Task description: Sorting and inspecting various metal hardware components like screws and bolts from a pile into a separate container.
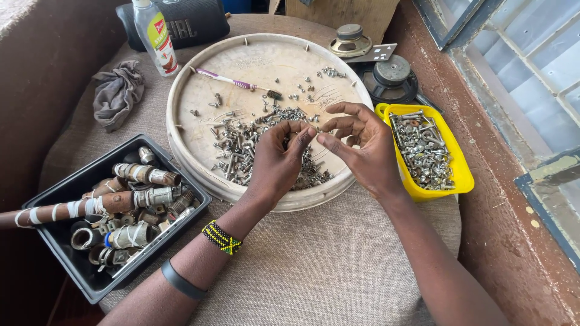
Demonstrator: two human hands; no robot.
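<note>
Looked like a small repair workshop or tinkerer's corner. Showed a cloth-covered surface (314,271) crowded with hardware: a round shallow tray (181,90) strewn with loose screws (238,151), a yellow tub (462,175) of bolts and nuts, a black bin (42,199) of old threaded pipe fittings (145,175). Had bare speaker drivers (393,75) by a weathered window frame (501,199), plus a grimy rag (118,90).

A heap of small silvery screws and bolts (241,148) lies loose at the centre of a shallow round cream tray (181,90), spilling toward its six o'clock rim, with scattered strays lying out toward twelve and nine o'clock.
</note>
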